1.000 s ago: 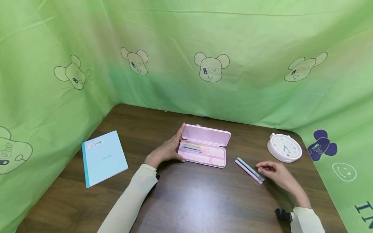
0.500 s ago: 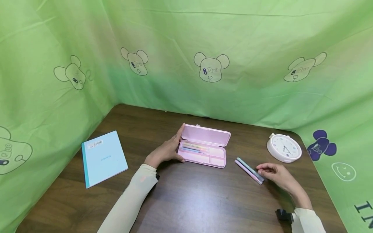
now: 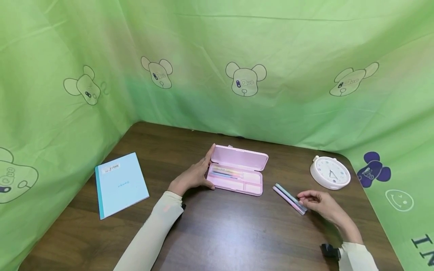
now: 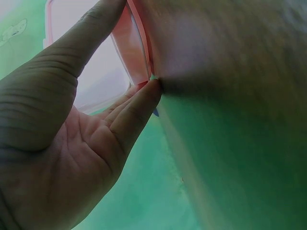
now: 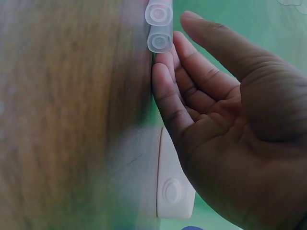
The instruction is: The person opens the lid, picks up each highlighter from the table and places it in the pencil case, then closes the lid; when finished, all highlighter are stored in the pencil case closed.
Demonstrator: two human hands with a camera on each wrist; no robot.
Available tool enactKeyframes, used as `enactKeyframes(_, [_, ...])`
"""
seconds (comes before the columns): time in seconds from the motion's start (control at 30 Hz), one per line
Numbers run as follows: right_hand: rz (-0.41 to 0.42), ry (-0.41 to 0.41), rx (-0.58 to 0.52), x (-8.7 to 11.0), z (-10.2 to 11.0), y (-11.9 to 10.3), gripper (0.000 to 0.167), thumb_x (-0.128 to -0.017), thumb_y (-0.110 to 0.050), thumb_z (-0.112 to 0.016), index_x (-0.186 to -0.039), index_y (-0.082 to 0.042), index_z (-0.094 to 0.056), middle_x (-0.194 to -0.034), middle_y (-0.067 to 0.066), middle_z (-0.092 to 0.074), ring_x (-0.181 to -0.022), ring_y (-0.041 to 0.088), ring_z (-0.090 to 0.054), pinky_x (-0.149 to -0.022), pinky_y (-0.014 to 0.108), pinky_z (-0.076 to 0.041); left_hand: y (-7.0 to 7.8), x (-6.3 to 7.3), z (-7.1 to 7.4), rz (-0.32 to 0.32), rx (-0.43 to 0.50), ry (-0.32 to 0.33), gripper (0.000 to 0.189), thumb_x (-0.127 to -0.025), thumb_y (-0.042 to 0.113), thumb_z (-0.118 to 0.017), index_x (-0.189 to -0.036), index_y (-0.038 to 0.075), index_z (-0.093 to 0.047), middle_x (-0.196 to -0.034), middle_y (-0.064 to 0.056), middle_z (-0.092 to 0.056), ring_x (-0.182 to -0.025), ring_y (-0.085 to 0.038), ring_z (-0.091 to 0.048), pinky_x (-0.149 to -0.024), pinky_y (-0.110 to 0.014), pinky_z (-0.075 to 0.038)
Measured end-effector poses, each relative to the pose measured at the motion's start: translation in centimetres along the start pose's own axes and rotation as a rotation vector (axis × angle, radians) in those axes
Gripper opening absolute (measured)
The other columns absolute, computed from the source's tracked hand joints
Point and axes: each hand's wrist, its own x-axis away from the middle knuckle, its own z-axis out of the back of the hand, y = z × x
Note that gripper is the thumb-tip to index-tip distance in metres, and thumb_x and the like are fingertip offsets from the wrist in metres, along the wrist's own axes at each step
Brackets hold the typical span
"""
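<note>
An open pink pencil case [image 3: 234, 186] lies mid-table in the head view, lid [image 3: 239, 157] tipped back, with several slim pens [image 3: 225, 172] in its long compartment. My left hand [image 3: 193, 175] holds the case's left end, thumb at the front edge and fingers by the hinge side; the left wrist view shows the end wall between thumb and fingers. To the right, two capped markers, one pink [image 3: 286, 199] and one grey-green [image 3: 288, 194], lie side by side on the wood. My right hand [image 5: 211, 110] is beside their near ends, fingertips right at the grey-green one, thumb apart.
A white round clock [image 3: 330, 173] lies face up behind my right hand. A light-blue notebook [image 3: 122, 184] lies at the left of the brown table [image 3: 217, 233]. Green printed cloth [image 3: 203, 105] hangs around the back and sides.
Hardly anything differs. My right fingers have shifted very slightly at the markers' near ends; the left hand and the case stay where they were.
</note>
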Motion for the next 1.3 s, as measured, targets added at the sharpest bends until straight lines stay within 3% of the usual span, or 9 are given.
enactKeyframes(0.2, [0.003,-0.009,-0.005,-0.1,0.0,0.1,0.022,-0.100,0.009,-0.069,-0.117,0.023,-0.066,-0.096,-0.003,-0.076,-0.082,0.000,-0.067,-0.070,0.020,-0.057,0.4,0.1,0.3,-0.011,0.002,-0.001,0.159,-0.075,0.034,-0.103,-0.170,0.040,0.024,-0.179,-0.023,-0.016,-0.150,-0.051,-0.043,-0.116,-0.063,-0.043])
enactKeyframes(0.4, [0.017,-0.022,-0.005,0.0,0.0,0.1,0.022,-0.100,0.009,-0.069,-0.117,0.023,-0.066,-0.095,-0.003,-0.076,-0.083,0.000,-0.067,-0.071,0.020,-0.057,-0.6,-0.2,-0.3,-0.016,-0.020,0.007,0.161,-0.073,0.035,-0.104,-0.169,0.040,0.025,-0.179,-0.023,-0.017,-0.149,-0.050,-0.045,-0.115,-0.062,-0.044])
enactKeyframes(0.53, [0.038,-0.035,-0.013,0.1,0.0,0.0,0.023,-0.098,0.012,-0.068,-0.117,0.025,-0.064,-0.098,0.001,-0.077,-0.085,-0.001,-0.068,-0.074,0.019,-0.058,-0.3,-0.1,-0.2,-0.016,-0.021,0.006,0.161,-0.073,0.034,-0.104,-0.170,0.038,0.024,-0.178,-0.024,-0.017,-0.150,-0.051,-0.043,-0.115,-0.062,-0.043])
enactKeyframes(0.7, [0.043,-0.034,-0.007,0.2,0.0,0.0,0.024,-0.096,0.014,-0.069,-0.116,0.025,-0.064,-0.100,0.007,-0.076,-0.086,-0.001,-0.067,-0.075,0.018,-0.058,2.1,0.8,0.8,0.010,0.002,-0.015,0.157,-0.077,0.026,-0.102,-0.171,0.035,0.023,-0.178,-0.026,-0.016,-0.151,-0.052,-0.040,-0.118,-0.063,-0.040])
enactKeyframes(0.83, [0.038,-0.012,0.019,0.1,-0.1,0.1,0.022,-0.096,0.013,-0.070,-0.115,0.022,-0.066,-0.098,0.006,-0.075,-0.085,-0.001,-0.066,-0.075,0.018,-0.057,2.8,1.2,1.3,0.011,0.008,-0.017,0.155,-0.078,0.024,-0.102,-0.171,0.036,0.022,-0.177,-0.027,-0.015,-0.151,-0.052,-0.040,-0.119,-0.063,-0.039])
enactKeyframes(0.97, [0.046,-0.002,0.034,0.0,-0.2,0.1,0.019,-0.097,0.013,-0.070,-0.114,0.021,-0.067,-0.095,0.002,-0.075,-0.084,-0.001,-0.066,-0.074,0.018,-0.057,0.8,0.3,0.4,0.001,0.007,-0.002,0.159,-0.074,0.029,-0.104,-0.171,0.040,0.022,-0.177,-0.027,-0.018,-0.151,-0.053,-0.040,-0.118,-0.065,-0.038])
enactKeyframes(1.1, [0.040,-0.002,0.029,0.0,-0.3,0.1,0.018,-0.097,0.013,-0.069,-0.113,0.021,-0.067,-0.093,0.001,-0.073,-0.083,-0.001,-0.065,-0.072,0.018,-0.056,-2.9,-1.3,-1.3,-0.019,-0.010,0.014,0.164,-0.068,0.041,-0.105,-0.167,0.050,0.025,-0.179,-0.022,-0.017,-0.152,-0.048,-0.041,-0.118,-0.063,-0.040])
enactKeyframes(1.3, [0.032,0.019,0.064,0.0,-0.4,-0.3,0.015,-0.098,0.012,-0.069,-0.110,0.020,-0.068,-0.089,-0.001,-0.071,-0.079,0.000,-0.062,-0.069,0.019,-0.055,-4.7,-2.2,-1.9,-0.016,-0.017,0.006,0.167,-0.062,0.052,-0.105,-0.165,0.054,0.026,-0.180,-0.017,-0.014,-0.152,-0.047,-0.041,-0.118,-0.063,-0.041])
